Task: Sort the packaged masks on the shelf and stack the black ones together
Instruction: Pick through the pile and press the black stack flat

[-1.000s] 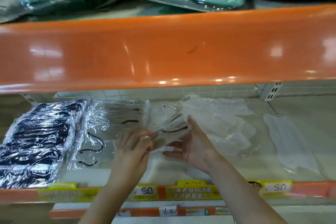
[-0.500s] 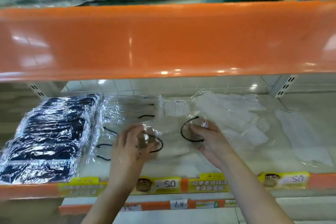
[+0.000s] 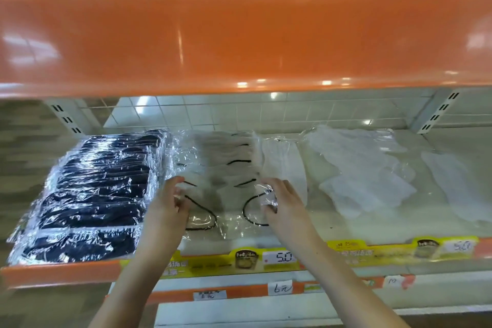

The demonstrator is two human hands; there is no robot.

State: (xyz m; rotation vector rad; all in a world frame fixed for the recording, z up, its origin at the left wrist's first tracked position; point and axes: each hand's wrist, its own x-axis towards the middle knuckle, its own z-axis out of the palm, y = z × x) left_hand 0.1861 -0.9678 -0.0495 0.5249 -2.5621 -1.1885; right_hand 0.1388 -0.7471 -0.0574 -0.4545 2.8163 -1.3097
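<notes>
- Shelf [image 3: 372,231]: white board w/ orange front edge; yellow price strip [image 3: 279,257] reads "5.0".
- Black masks [image 3: 90,194]: wrapped packs in an overlapping row at shelf's left end, front to back.
- Grey masks [image 3: 221,168]: clear packs w/ black ear loops, just right of the black row, mid-shelf.
- White masks [image 3: 359,176]: loose pile right of centre; one more pack [image 3: 452,186] lies apart, far right.
- Left hand [image 3: 166,210]: fingers curled on left edge of front grey pack, gripping the wrap.
- Right hand [image 3: 283,202]: fingers bent over pack's right edge, pinching crinkled wrap.
</notes>
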